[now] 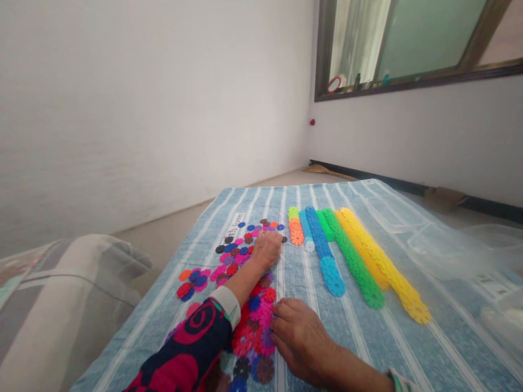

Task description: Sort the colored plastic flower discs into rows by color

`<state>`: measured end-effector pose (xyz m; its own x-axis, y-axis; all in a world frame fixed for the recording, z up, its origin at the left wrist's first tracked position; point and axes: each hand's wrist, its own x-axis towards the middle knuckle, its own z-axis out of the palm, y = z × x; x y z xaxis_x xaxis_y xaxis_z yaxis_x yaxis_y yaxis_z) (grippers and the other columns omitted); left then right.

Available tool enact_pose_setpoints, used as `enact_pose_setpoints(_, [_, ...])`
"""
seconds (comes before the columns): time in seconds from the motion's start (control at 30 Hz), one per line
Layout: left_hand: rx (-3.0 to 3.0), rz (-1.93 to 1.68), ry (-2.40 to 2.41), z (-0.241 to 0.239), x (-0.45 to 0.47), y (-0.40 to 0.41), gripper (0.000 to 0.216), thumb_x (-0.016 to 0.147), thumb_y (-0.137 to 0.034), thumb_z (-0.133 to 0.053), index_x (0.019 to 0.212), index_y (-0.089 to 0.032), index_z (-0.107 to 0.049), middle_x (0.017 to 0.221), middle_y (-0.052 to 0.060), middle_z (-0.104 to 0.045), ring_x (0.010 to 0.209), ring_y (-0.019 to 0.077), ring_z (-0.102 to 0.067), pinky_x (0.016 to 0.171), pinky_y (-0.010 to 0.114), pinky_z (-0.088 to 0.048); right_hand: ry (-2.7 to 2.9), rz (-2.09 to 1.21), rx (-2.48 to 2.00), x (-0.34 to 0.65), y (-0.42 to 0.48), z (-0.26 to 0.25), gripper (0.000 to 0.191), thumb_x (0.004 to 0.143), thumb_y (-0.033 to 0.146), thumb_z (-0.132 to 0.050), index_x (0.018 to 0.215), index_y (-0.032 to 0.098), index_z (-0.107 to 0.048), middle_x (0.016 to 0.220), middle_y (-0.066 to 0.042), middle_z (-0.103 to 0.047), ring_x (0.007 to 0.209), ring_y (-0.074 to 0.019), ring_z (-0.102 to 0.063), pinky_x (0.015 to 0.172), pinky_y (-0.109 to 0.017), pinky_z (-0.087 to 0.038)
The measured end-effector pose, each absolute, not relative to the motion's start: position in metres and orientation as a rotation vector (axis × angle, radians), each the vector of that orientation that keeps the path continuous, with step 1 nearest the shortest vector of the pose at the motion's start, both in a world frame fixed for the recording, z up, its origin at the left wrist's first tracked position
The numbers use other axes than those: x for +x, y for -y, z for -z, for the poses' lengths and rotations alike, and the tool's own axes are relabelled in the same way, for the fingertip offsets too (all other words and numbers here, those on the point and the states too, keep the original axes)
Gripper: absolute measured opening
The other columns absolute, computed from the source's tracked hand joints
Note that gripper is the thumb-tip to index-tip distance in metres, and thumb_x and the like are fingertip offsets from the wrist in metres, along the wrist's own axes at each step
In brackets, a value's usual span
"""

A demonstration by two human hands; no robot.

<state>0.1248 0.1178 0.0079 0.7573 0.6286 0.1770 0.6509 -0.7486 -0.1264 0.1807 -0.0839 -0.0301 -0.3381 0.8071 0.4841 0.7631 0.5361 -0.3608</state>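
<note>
Many flat, notched snowflake discs [244, 341] in pink, red, purple, blue, brown and black lie in a loose pile on a striped cloth. At the far end of that pile is my left hand [267, 249], its fingers bent down among the discs and closed; whatever they pinch is hidden. My right hand [303, 338] rests lower down at the pile's right edge. Its fingers are curled together against pink and purple discs, and I cannot make out what is in them. To the right lie overlapping rows of discs: yellow [386, 264], green [355, 260], blue [317, 231] and orange [296, 233].
Clear plastic containers [461, 247] stand along the right side of the cloth-covered table [229, 204]. A grey-and-white striped cloth bundle [77, 305] is at the left. Behind are white walls, a window [425, 38] and a broom [327, 171] on the floor.
</note>
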Motion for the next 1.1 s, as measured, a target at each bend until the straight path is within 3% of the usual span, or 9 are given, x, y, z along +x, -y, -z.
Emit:
enact_pose_setpoints(0.23, [-2.815, 0.11, 0.911, -0.006, 0.134, -0.123, 0.026, 0.093, -0.017, -0.041, 0.098, -0.019, -0.067, 0.098, 0.008, -0.068, 0.093, 0.0235, -0.059, 0.084, 0.039, -0.041, 2.127, -0.101, -1.264, 0.18, 0.082, 0.035, 0.007, 0.084, 0.013, -0.054, 0.083, 0.018, -0.057, 0.087, -0.005, -0.062, 0.086, -0.0204, -0.055, 0.078, -0.033, -0.043])
enact_pose_setpoints(0.47, [-2.744, 0.131, 0.968, -0.009, 0.123, -0.127, 0.023, 0.085, -0.009, -0.045, 0.09, -0.011, -0.067, 0.097, 0.017, -0.064, 0.101, 0.03, -0.056, 0.09, 0.046, -0.039, 2.108, -0.084, -1.237, 0.179, 0.08, 0.041, 0.006, 0.082, 0.013, -0.055, 0.081, 0.019, -0.055, 0.084, -0.005, -0.06, 0.083, -0.0206, -0.054, 0.075, -0.033, -0.043])
enact_pose_setpoints(0.63, [-2.794, 0.217, 1.015, -0.008, 0.146, -0.139, 0.027, 0.088, -0.011, -0.041, 0.1, -0.014, -0.065, 0.112, 0.015, -0.063, 0.111, 0.027, -0.053, 0.09, 0.041, -0.042, 2.09, -0.057, -1.221, 0.179, 0.08, 0.042, 0.006, 0.082, 0.014, -0.054, 0.081, 0.02, -0.055, 0.082, -0.005, -0.061, 0.08, -0.0203, -0.054, 0.072, -0.033, -0.043])
enact_pose_setpoints(1.1, [-2.769, 0.074, 1.03, -0.007, 0.1, -0.132, 0.024, 0.087, -0.011, -0.043, 0.092, -0.014, -0.066, 0.099, 0.014, -0.068, 0.099, 0.0278, -0.061, 0.093, 0.046, -0.04, 2.059, -0.03, -1.184, 0.179, 0.076, 0.053, 0.006, 0.081, 0.015, -0.057, 0.082, 0.021, -0.055, 0.085, -0.004, -0.062, 0.082, -0.02, -0.055, 0.071, -0.033, -0.044])
